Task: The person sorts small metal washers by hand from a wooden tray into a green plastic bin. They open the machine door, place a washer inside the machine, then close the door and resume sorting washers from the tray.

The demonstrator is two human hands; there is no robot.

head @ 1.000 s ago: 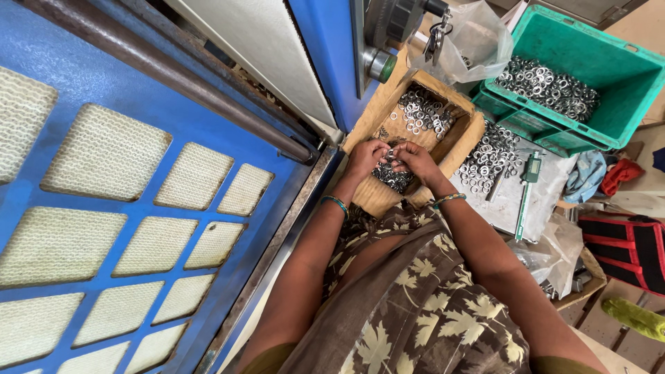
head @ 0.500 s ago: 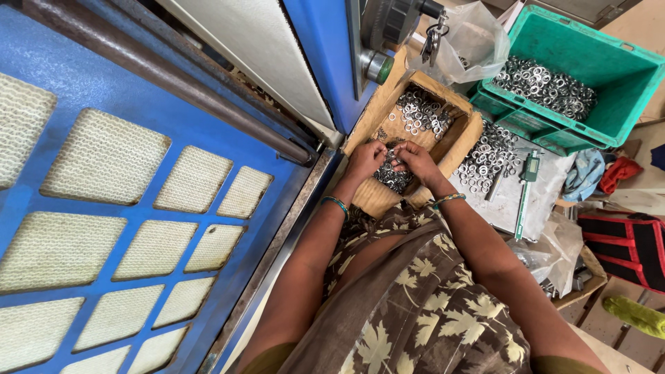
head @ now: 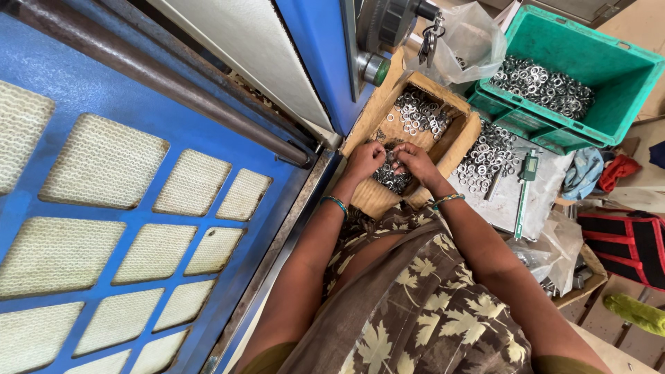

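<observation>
Head-worn, looking steeply down from above, fairly near; takes in both forearms, left hand (head: 364,161) and right hand (head: 415,161) mid-frame over a wooden tray (head: 379,111). Single view only.

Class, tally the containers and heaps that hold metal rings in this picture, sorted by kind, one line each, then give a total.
Green plastic crate of rings: 1
Wooden tray with rings: 1
Loose heap of rings on the grey sheet: 1
Bunch of rings between the left hand and right hand: 1
Total: 4

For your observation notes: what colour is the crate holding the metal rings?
Green crate, clearest in the head view.
</observation>
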